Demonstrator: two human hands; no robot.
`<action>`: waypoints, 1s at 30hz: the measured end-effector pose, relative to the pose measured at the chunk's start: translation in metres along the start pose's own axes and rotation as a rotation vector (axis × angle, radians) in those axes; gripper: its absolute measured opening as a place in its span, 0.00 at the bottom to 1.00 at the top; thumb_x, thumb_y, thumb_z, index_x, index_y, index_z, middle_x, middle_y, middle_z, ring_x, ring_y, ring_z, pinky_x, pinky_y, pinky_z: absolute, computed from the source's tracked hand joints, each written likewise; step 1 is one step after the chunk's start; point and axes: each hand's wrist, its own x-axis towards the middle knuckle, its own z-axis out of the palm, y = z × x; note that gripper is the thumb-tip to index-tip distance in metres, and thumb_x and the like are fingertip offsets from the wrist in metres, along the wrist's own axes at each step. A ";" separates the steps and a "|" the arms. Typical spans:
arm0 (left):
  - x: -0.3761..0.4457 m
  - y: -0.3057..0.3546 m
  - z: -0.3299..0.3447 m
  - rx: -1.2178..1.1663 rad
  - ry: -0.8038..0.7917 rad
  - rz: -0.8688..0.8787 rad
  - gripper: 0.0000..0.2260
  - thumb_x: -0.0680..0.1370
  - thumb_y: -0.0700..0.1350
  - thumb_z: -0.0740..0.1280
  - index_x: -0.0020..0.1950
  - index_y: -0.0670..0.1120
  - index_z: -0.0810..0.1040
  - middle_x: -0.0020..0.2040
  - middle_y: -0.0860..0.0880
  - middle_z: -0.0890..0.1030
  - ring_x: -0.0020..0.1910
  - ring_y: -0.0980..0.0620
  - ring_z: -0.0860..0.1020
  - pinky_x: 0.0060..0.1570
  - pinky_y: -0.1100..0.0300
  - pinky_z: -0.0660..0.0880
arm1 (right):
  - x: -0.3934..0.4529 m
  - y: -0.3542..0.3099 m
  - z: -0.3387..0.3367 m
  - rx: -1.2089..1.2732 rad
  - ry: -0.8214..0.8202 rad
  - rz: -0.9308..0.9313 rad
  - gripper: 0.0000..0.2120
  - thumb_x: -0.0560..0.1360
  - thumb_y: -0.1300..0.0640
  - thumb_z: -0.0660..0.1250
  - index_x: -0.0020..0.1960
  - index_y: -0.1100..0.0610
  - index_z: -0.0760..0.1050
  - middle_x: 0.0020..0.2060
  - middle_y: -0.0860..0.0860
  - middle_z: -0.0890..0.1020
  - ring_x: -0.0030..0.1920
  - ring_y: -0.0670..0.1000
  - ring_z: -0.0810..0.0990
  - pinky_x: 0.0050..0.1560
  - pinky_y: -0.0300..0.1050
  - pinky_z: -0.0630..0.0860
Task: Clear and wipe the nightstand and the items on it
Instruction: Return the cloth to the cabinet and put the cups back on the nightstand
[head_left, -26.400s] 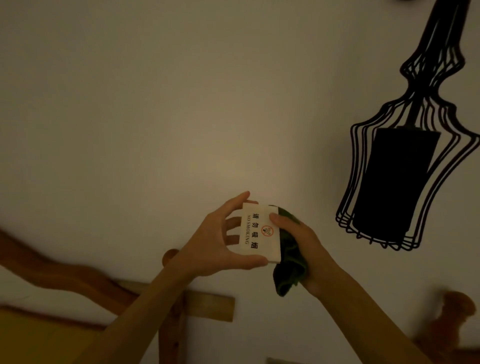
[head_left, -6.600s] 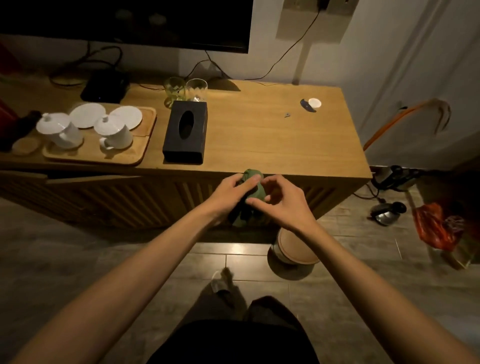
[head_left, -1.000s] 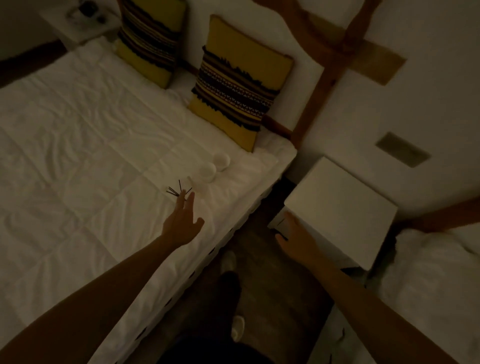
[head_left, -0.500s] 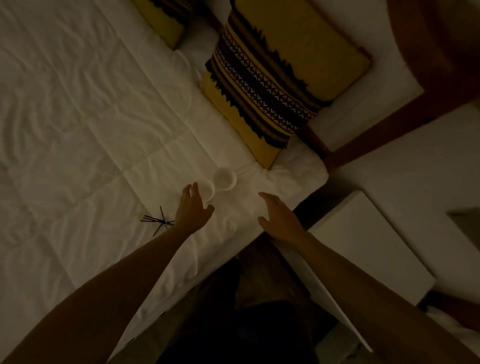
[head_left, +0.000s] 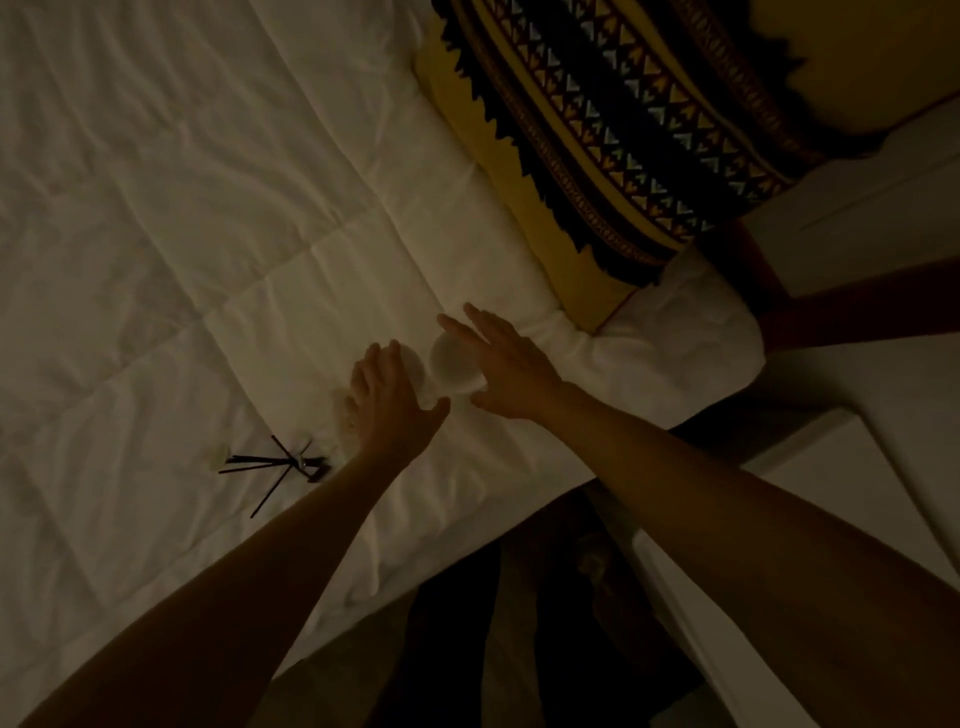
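Two small white cups stand side by side on the white bed near its edge. My left hand (head_left: 387, 402) curls over the left cup (head_left: 418, 366), fingers on its top and thumb on its right side. My right hand (head_left: 506, 371) spans the right cup (head_left: 452, 364), fingers across the far rim and thumb under the near side. A bundle of thin black sticks (head_left: 275, 462) lies on the duvet, left of my left wrist. The white nightstand (head_left: 841, 467) is at the right; the part of its top that shows is bare.
The white duvet (head_left: 182, 234) fills the left and middle. A yellow pillow with black patterned bands (head_left: 623, 130) leans at the head of the bed, just beyond the cups. A dark strip of floor (head_left: 519, 623) separates bed and nightstand. The room is dim.
Both hands have moved from beside the cups onto them, the right hand coming over from the nightstand side. The view has moved closer to the bed.
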 end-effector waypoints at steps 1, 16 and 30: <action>0.002 0.000 0.000 -0.004 0.009 0.003 0.47 0.67 0.60 0.74 0.76 0.43 0.55 0.76 0.39 0.57 0.74 0.37 0.58 0.70 0.40 0.63 | 0.005 0.001 0.003 -0.002 -0.022 -0.014 0.50 0.73 0.59 0.76 0.82 0.43 0.46 0.81 0.53 0.51 0.79 0.57 0.54 0.72 0.56 0.67; -0.018 0.050 -0.015 0.155 -0.112 0.235 0.46 0.58 0.53 0.82 0.70 0.54 0.62 0.68 0.43 0.58 0.64 0.37 0.64 0.46 0.44 0.78 | -0.064 0.042 -0.013 0.508 0.359 0.328 0.48 0.62 0.46 0.81 0.72 0.51 0.55 0.67 0.52 0.68 0.62 0.54 0.73 0.53 0.51 0.76; -0.084 0.280 0.081 0.363 -0.461 0.972 0.52 0.59 0.53 0.82 0.76 0.54 0.56 0.71 0.47 0.61 0.66 0.39 0.63 0.51 0.42 0.78 | -0.316 0.205 -0.010 0.606 0.649 0.782 0.41 0.57 0.29 0.76 0.64 0.40 0.66 0.47 0.38 0.74 0.48 0.44 0.74 0.45 0.44 0.74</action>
